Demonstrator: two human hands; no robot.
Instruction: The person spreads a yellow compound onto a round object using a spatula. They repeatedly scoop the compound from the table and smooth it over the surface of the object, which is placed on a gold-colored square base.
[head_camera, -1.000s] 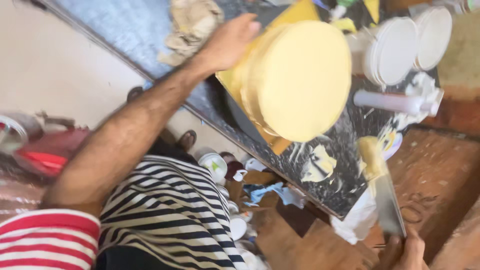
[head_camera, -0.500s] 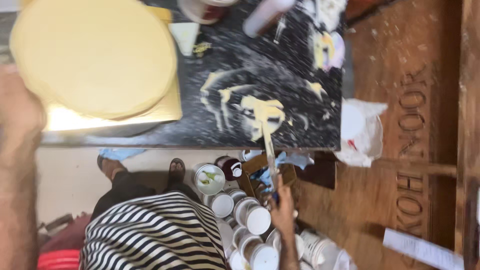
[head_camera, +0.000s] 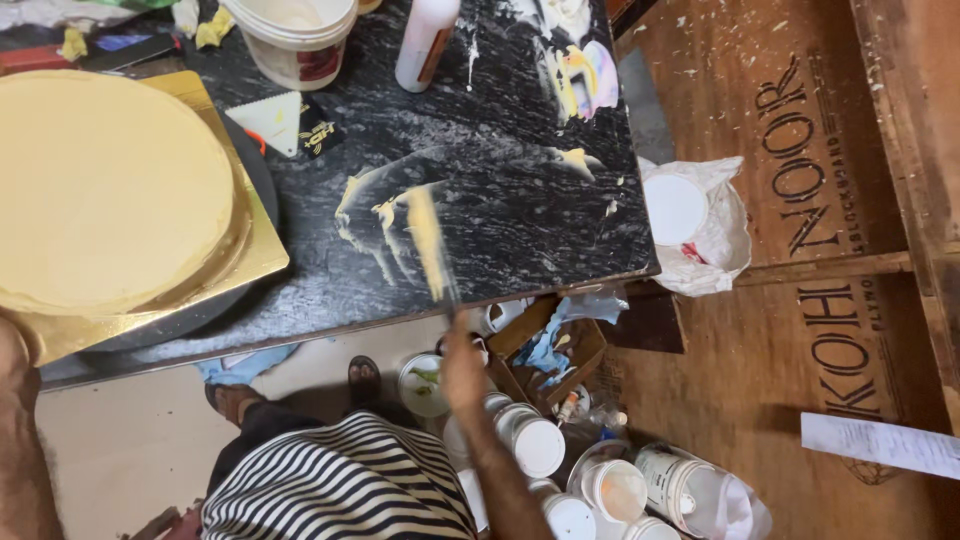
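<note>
White tub (head_camera: 297, 38) and bottle (head_camera: 427, 40) beyond spatula (head_camera: 430, 245)

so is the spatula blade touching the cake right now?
No. The spatula in the right hand lies over the black counter, well apart from the yellow cake.

The right hand (head_camera: 463, 368) is closed in a fist, knuckles turned up, at the near edge of the scene, just right of centre. Its bare forearm runs from the lower edge up and slightly left to the wrist. The left hand (head_camera: 14, 345) shows only partly at the far left edge; its bare forearm rises straight along that edge. Its fingers are out of view.
</note>
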